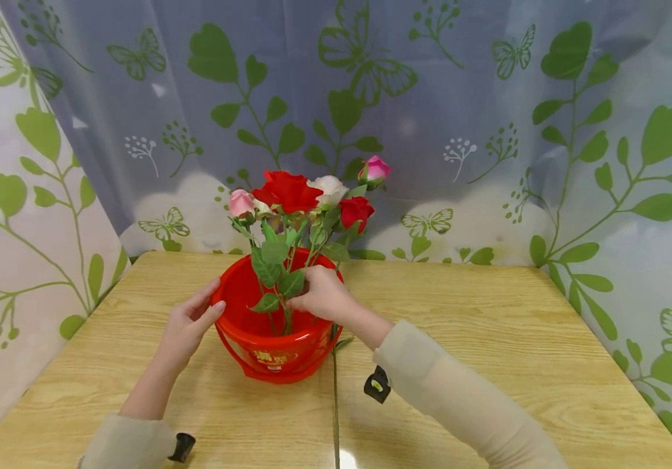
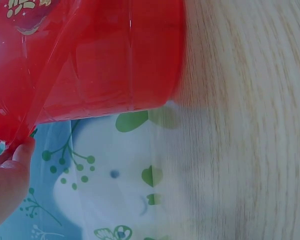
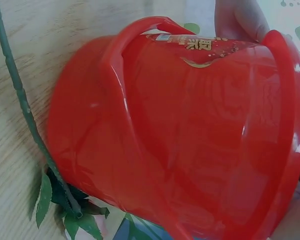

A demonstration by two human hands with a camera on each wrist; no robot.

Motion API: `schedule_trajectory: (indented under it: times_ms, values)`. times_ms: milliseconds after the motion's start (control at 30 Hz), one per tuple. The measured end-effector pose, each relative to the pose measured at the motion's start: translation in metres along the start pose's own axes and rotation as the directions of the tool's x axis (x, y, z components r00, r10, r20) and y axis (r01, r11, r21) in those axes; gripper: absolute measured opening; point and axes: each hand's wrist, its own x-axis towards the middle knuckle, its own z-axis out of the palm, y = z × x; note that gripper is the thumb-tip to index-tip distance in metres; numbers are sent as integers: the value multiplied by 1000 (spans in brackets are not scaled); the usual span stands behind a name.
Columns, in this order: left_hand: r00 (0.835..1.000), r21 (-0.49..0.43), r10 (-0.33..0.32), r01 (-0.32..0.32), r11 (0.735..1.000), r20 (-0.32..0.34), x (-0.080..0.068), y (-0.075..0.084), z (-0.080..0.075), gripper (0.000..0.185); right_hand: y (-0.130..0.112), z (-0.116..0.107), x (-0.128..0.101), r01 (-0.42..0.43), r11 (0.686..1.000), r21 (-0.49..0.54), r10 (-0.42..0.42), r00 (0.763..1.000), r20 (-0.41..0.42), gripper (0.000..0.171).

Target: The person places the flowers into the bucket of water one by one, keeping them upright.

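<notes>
A red plastic bucket (image 1: 277,355) stands on the table with its handle hanging down at the front. Artificial roses rise out of it: a large red rose (image 1: 289,191), a smaller red rose (image 1: 356,212), a white rose (image 1: 329,190), a light pink rose (image 1: 241,202) and a bright pink rose (image 1: 375,169). My left hand (image 1: 191,326) grips the bucket's left rim, thumb over the edge. Reaching over the right rim, my right hand (image 1: 325,294) pinches the green stems (image 1: 288,319) inside; its fingertips are partly hidden by leaves.
Beside the bucket, on its right, a flower with a long green stem (image 3: 21,95) and a pale bloom (image 3: 100,227) lies on the wooden table (image 1: 465,339). A patterned curtain (image 1: 406,117) hangs behind the table and along both sides.
</notes>
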Motion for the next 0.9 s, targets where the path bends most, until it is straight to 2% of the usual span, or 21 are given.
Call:
schedule_trajectory:
  times_ms: [200, 400, 500, 700, 900]
  values:
    - [1000, -6, 5, -5, 1000, -4, 0, -1, 0, 48, -2, 0, 1, -9, 999, -31, 11, 998, 55, 18]
    - [1000, -9, 8, -8, 1000, -7, 1, -1, 1, 49, -4, 1, 2, 4, 997, -71, 1, 998, 63, 21]
    - [1000, -15, 11, -11, 1000, -12, 1, -2, 1, 48, -3, 1, 1, 14, 998, -55, -11, 998, 55, 18]
    - [1000, -8, 6, -6, 1000, -14, 0, -2, 1, 49, 2, 1, -3, 66, 997, 34, -66, 998, -7, 7]
    - [1000, -5, 3, -3, 1000, -13, 1, -2, 1, 49, 4, -5, -11, 137, 981, 135, -122, 986, -115, 9]
